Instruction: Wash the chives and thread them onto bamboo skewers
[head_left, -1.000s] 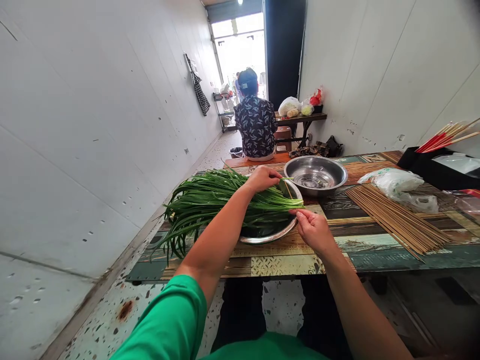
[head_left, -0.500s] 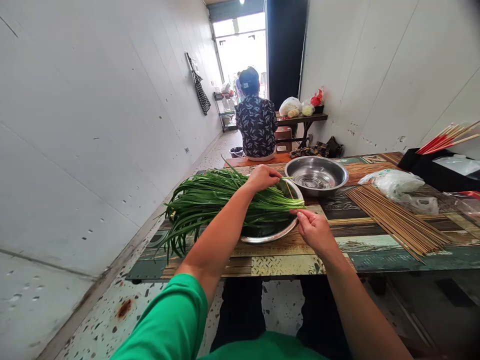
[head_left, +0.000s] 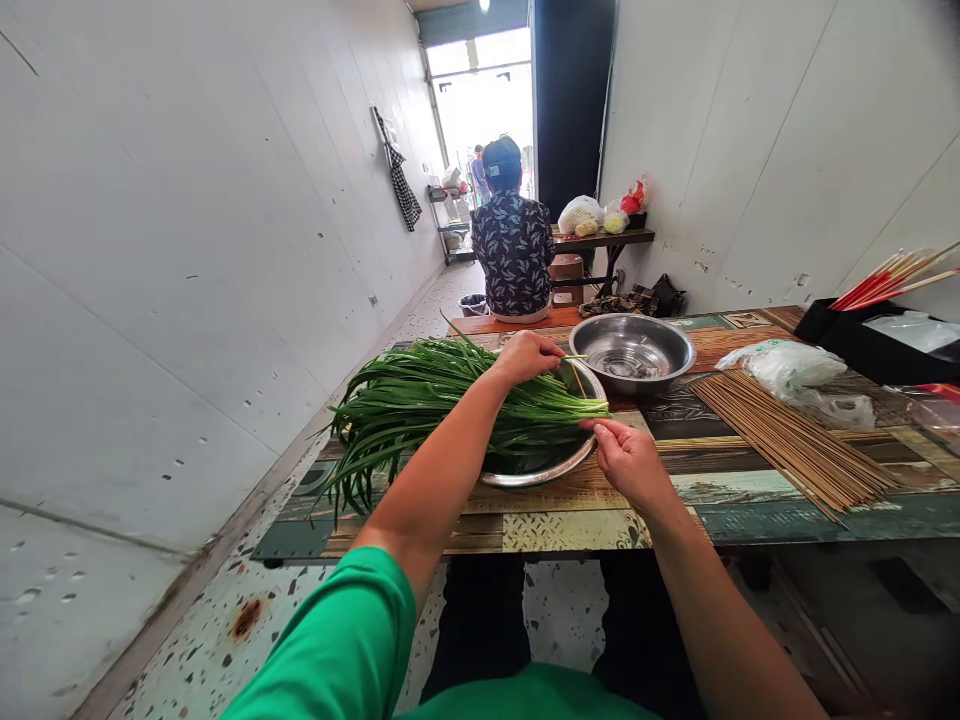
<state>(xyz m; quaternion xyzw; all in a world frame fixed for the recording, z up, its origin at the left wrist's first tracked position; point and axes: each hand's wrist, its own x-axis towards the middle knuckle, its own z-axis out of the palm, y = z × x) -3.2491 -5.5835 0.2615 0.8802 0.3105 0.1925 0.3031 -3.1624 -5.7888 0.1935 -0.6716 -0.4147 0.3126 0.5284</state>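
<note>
A large bunch of garlic chives [head_left: 420, 385] lies across a steel bowl [head_left: 551, 475], leaves hanging over to the left and pale stem ends pointing right. Above the bunch, my left hand [head_left: 525, 357] is closed in a pinch on a chive stalk [head_left: 575, 357], whose pale tip sticks out past the fingers. My right hand [head_left: 626, 455] is at the stem ends by the bowl's right rim, thumb and finger pinched on a thin bamboo skewer [head_left: 578, 380]. The skewer slants up toward the stalk in my left hand; its lower part is hidden by the stems and fingers.
A second steel bowl [head_left: 632, 352] stands behind on the right. Loose bamboo skewers [head_left: 795, 440] lie by a crumpled plastic bag [head_left: 799, 370]. A black box [head_left: 870, 340] holds red-ended sticks at the far right. Beyond the table [head_left: 570, 532] a person [head_left: 512, 250] sits facing away.
My hands, the chives and the skewer look almost unmoved. The seated person's head has shifted slightly to the right, and another figure shows more clearly in the doorway.
</note>
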